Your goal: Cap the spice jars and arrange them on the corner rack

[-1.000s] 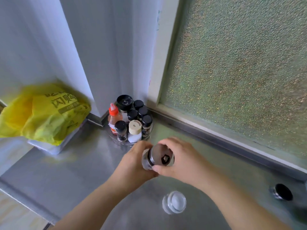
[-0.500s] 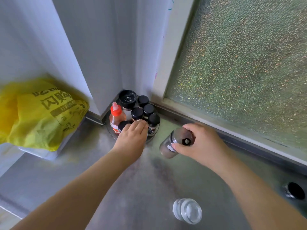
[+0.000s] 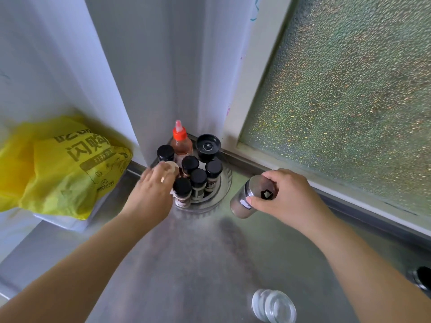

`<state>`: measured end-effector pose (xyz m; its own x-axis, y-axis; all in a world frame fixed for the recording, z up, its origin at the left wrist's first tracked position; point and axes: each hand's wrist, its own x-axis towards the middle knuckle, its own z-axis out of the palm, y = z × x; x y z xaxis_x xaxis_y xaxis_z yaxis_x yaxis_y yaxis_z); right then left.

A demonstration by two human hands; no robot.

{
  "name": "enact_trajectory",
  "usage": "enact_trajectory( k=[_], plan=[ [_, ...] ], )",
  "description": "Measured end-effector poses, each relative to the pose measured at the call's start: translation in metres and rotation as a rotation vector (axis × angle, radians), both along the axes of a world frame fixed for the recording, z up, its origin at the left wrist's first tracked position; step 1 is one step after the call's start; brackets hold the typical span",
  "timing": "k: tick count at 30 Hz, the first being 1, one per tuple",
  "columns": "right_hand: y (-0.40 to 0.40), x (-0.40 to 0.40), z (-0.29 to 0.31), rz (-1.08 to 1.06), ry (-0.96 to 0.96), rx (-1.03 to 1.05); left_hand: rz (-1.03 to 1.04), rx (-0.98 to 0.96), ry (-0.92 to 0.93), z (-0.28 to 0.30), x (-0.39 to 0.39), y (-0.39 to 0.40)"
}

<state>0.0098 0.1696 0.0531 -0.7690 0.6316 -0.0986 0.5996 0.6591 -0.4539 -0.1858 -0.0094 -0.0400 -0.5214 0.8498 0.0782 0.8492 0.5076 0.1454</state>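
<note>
Head view looks down on a steel counter (image 3: 186, 264) with the round corner rack (image 3: 224, 190) at centre frame, tucked where the white wall meets the frosted window (image 3: 338, 101). On the rack stand several black-capped spice jars (image 3: 198, 180), an orange-capped squeeze bottle (image 3: 180, 141) and a larger black-lidded jar (image 3: 208, 145) at the back. The left hand (image 3: 151, 194) rests on the rack's left edge, fingers curled over a jar with a cream cap (image 3: 172, 167); whether it grips that jar or only pushes it cannot be told. The right hand (image 3: 279, 197), just right of the rack, is closed around a tilted glass jar with a metal shaker top (image 3: 249, 197), holding pale powder and raised off the counter. The step in hand looks like making room and then seating this jar. To do it well, the left hand should nudge the cream-capped jar only enough to open the free space on the rack's right side without toppling neighbours, while the right hand brings its jar upright before lowering it, base flat inside the rim. A clear lid (image 3: 274, 305) lies at lower centre-right and another black-topped jar (image 3: 422, 277) sits at the lower right edge, both seemingly still to be dealt with.
</note>
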Motion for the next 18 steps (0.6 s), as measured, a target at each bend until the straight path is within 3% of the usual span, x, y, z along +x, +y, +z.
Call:
enact_trajectory(
  k=[8,13,18],
  plan=[
    [-0.002,-0.012,-0.013,0.058,0.007,-0.014,0.12,0.009,-0.027,0.013,-0.017,0.009],
    [-0.002,-0.016,-0.017,0.043,0.017,-0.001,-0.181,0.368,0.031,0.016,0.002,0.018],
    [-0.004,-0.026,-0.017,0.032,0.037,0.031,-0.334,0.194,0.126,-0.002,0.027,0.042]
  ],
)
